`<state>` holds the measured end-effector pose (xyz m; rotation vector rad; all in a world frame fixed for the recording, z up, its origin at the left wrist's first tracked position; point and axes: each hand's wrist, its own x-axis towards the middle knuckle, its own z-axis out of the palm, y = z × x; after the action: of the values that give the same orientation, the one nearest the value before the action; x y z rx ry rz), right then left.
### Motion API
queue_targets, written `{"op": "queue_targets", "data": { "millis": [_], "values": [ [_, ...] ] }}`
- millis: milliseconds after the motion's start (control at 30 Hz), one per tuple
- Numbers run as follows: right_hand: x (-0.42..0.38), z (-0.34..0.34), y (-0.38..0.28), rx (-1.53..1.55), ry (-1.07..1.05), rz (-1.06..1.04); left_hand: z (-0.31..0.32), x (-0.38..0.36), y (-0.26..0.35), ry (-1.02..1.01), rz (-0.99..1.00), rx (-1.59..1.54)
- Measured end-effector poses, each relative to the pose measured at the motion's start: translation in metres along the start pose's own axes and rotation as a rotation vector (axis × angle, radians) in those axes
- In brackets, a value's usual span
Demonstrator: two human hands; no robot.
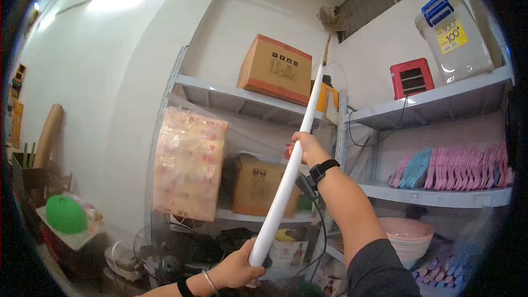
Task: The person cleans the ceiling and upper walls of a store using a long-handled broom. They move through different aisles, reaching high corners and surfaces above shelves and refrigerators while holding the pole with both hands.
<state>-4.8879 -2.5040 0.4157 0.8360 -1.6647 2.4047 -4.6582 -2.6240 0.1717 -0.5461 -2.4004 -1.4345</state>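
Observation:
A long white pole (286,187) slants up and away from me, with a bristly straw broom head (333,19) on a thin brown stick at its far end. The broom head is up near the corner where wall and ceiling meet. My left hand (242,265) is wrapped round the pole's lower end. Higher up, my right hand (308,148) grips the pole near its middle, its fingers partly hidden behind it. A black watch-like band is on the right wrist.
Metal shelving (258,99) carries a cardboard box (278,70), a red box-like item (412,78) and a clear storage bin (459,49). Pink and blue hangers (451,168) fill a right shelf, above stacked basins (407,236). A wrapped tissue pack (190,162) hangs left.

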Motion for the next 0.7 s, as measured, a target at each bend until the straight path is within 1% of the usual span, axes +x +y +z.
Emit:
{"op": "queue_targets", "data": {
  "millis": [33, 133, 167, 267, 300, 367, 433, 467, 500, 567, 600, 633, 700],
  "values": [
    [-0.014, 0.001, -0.002, -0.053, 0.039, -0.014, 0.004, -0.001, -0.007, -0.055, -0.008, -0.11],
    [-0.033, -0.007, 0.001, -0.082, 0.042, 0.015, 0.011, -0.015, -0.017, -0.158, -0.086, -0.305],
    [-0.045, -0.006, 0.001, -0.082, 0.047, 0.008, 0.009, -0.024, -0.005, -0.141, -0.06, -0.202],
    [-0.065, -0.003, 0.0, -0.075, 0.025, -0.011, 0.004, -0.031, -0.029, -0.144, 0.059, -0.142],
    [-0.067, -0.002, -0.002, -0.064, 0.022, 0.005, 0.001, -0.033, -0.034, -0.168, 0.053, -0.194],
    [-0.075, 0.002, -0.007, -0.125, 0.096, -0.059, -0.008, -0.039, -0.031, -0.222, 0.038, -0.298],
    [-0.088, 0.007, -0.016, -0.183, 0.184, -0.118, -0.01, -0.045, -0.022, -0.343, -0.076, -0.422],
    [-0.095, 0.007, -0.02, -0.207, 0.193, -0.12, -0.01, -0.047, -0.017, -0.409, -0.135, -0.482],
    [-0.101, 0.006, -0.025, -0.233, 0.204, -0.124, -0.003, -0.048, -0.018, -0.315, 0.056, -0.364],
    [-0.111, -0.003, -0.029, -0.258, 0.239, -0.109, 0.014, -0.053, -0.029, -0.38, 0.128, -0.64],
    [-0.116, -0.006, -0.031, -0.278, 0.262, -0.135, 0.02, -0.053, -0.032, -0.416, 0.159, -0.779],
    [-0.122, -0.008, -0.033, -0.298, 0.283, -0.156, 0.022, -0.06, -0.025, -0.393, 0.156, -0.804],
    [-0.139, -0.012, -0.039, -0.344, 0.278, -0.171, 0.022, -0.068, -0.016, -0.478, 0.088, -0.816]
  ]
}}
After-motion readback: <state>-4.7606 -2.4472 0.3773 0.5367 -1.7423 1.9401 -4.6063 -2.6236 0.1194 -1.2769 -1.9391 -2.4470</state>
